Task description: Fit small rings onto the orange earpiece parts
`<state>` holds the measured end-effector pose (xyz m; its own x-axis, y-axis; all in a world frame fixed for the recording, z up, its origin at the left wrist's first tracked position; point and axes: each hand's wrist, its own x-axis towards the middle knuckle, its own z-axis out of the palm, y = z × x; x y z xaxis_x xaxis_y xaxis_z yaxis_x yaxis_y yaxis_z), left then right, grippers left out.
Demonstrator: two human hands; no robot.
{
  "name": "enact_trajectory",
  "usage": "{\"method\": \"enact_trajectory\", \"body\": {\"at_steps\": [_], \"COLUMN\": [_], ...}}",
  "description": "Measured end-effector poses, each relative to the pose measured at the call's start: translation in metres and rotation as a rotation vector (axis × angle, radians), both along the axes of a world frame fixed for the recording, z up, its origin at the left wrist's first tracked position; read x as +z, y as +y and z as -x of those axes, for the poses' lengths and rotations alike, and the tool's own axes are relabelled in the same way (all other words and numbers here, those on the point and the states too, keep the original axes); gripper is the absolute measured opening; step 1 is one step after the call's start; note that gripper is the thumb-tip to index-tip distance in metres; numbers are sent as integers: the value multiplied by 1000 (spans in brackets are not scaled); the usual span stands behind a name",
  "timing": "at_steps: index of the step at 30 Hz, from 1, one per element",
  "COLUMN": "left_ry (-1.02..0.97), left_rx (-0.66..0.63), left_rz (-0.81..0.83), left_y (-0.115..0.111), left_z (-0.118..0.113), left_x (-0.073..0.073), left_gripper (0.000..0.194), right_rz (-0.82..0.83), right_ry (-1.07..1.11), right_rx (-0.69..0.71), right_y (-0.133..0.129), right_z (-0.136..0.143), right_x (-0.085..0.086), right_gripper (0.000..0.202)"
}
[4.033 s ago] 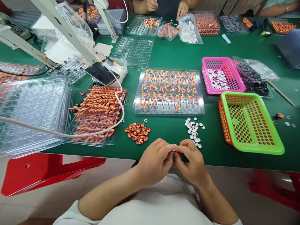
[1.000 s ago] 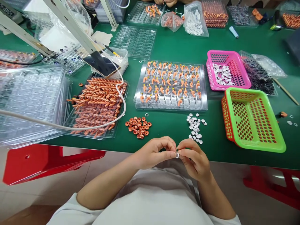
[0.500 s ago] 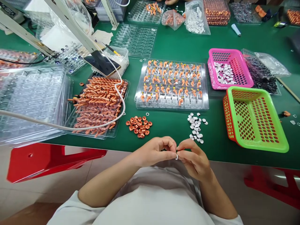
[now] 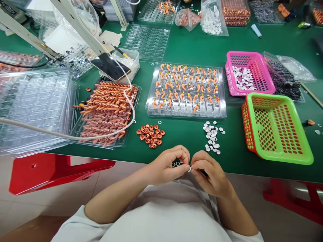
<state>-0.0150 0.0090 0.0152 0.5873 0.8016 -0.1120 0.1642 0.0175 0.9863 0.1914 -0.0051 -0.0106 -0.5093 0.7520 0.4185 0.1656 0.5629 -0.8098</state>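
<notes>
Left hand point(image 4: 173, 168): fingers curled, thumb and fingertips nearly together, pinching a small white part.
Right hand point(image 4: 210, 173): fingers bent, fingertips meeting the same part from the other side; whether they grip it or only steady it cannot be told.
Small white part point(image 4: 189, 169): located between the fingertips of both hands, in front of the wearer's torso, at the near edge of the green desk point(image 4: 194, 47); fine shape too small to tell.
White rings point(image 4: 177, 163): on the desk, partly covered by the left hand.
White discs point(image 4: 212, 136): loose group beyond the right hand.
Copper-coloured cups point(image 4: 150, 136): loose heap beyond the left hand.
Green basket point(image 4: 290, 156): at right, nested in a red basket point(image 4: 248, 134).
Clear tray point(image 4: 186, 114): centre, beyond the two loose groups; carries rows of orange curved pieces point(image 4: 183, 87), with several nearest-row pockets unfilled.
Copper-coloured rods point(image 4: 111, 101): stacked in trays at left, under a looping white cable point(image 4: 132, 111).
Pink basket point(image 4: 233, 89): beyond the green basket; contains white pieces point(image 4: 243, 79).
Phone point(image 4: 111, 67): propped on a clear box point(image 4: 136, 64), beyond the rods.
Bag of white pieces point(image 4: 213, 22): far side of the desk, beside a bag of orange pieces point(image 4: 187, 19).
</notes>
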Motion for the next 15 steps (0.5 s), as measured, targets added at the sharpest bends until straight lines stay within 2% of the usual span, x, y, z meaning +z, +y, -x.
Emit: {"method": "enact_trajectory", "body": {"at_steps": [6, 12, 15], "left_ry": [27, 49, 83], "left_rx": [112, 178, 206], "left_rz": [-92, -29, -44], "left_y": [-2, -2, -2], "left_z": [-1, 1, 1], "left_x": [-1, -4, -6], "left_gripper": [8, 9, 10], "right_rz": [-8, -8, -68], "right_ry": [-38, -86, -82], "right_rx": [-74, -134, -188], "right_y": [-3, -4, -7], "right_z": [1, -2, -6], "right_x": [-2, -6, -10], "right_gripper": [17, 18, 24]}}
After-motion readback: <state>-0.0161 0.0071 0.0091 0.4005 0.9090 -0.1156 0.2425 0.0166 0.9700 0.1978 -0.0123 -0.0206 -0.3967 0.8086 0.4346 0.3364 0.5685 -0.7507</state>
